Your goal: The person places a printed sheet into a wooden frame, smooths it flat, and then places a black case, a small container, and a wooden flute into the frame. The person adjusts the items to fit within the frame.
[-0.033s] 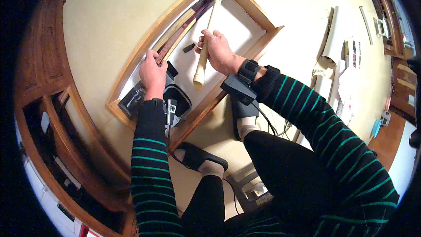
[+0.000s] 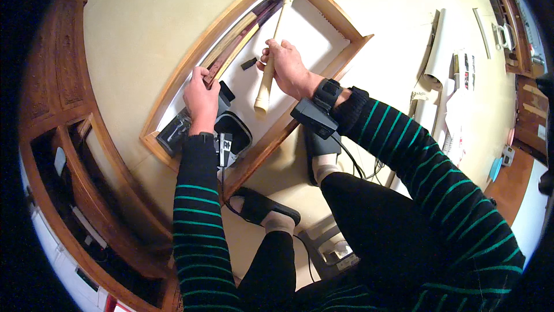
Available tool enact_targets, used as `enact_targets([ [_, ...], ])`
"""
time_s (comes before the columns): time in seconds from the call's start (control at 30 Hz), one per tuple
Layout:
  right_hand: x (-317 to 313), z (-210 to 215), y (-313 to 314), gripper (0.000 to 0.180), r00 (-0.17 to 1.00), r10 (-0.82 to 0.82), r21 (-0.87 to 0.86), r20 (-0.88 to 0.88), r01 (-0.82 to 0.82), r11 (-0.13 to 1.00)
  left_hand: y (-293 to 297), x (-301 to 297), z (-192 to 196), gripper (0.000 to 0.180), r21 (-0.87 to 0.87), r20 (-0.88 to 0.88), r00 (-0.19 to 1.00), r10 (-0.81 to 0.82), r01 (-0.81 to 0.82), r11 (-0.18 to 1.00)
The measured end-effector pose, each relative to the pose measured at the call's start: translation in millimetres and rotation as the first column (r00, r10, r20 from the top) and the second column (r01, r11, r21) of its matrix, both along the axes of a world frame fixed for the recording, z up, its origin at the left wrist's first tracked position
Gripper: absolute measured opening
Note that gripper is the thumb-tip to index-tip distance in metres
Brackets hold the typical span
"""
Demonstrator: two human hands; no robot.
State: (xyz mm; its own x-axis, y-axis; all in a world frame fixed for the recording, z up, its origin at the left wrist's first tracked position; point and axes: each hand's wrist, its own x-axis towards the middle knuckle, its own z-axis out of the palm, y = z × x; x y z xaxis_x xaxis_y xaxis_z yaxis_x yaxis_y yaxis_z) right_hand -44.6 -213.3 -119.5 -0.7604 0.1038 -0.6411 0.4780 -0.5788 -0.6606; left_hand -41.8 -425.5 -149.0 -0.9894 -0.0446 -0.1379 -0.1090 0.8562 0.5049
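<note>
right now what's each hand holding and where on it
Right hand grips the cream recorder around its middle. Left hand rests on the dark strips at their near end.

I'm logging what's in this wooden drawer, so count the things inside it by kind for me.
Cream turned stick, held in the right hand: 1
Long flat slats, dark and tan, under the left hand: about 4, edges overlap
Small black block: 1
Black case: 1
Total: about 7
</note>
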Motion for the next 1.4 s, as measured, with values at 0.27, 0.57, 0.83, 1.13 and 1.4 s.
enact_targets([
  [0.27,3,0,9,0.015,0.998,0.023,-0.023,0.051,-0.022,1.000,-20,-9,-22,0.017,0.629,-0.015,0.988,0.151,-0.108,0.770],
  [0.57,3,0,9,0.016,0.994,0.108,-0.124,-0.027,-0.111,0.986,-18,-20,-19,0.021,0.803,0.280,0.919,0.278,-0.383,0.457],
  [0.83,5,0,10,0.014,0.994,0.110,-0.116,0.013,-0.108,0.987,-3,-26,-34,0.045,0.692,0.259,0.796,0.548,-0.549,0.470],
  [1.13,5,2,27,0.028,0.973,0.229,-0.079,0.013,-0.228,0.970,-39,9,6,0.059,0.495,0.097,0.970,0.224,-0.242,0.835],
  [1.4,0,11,28,0.022,0.977,0.208,-0.099,0.050,-0.202,0.974,-98,71,40,0.090,-0.096,0.036,0.959,-0.282,0.284,0.954],
])
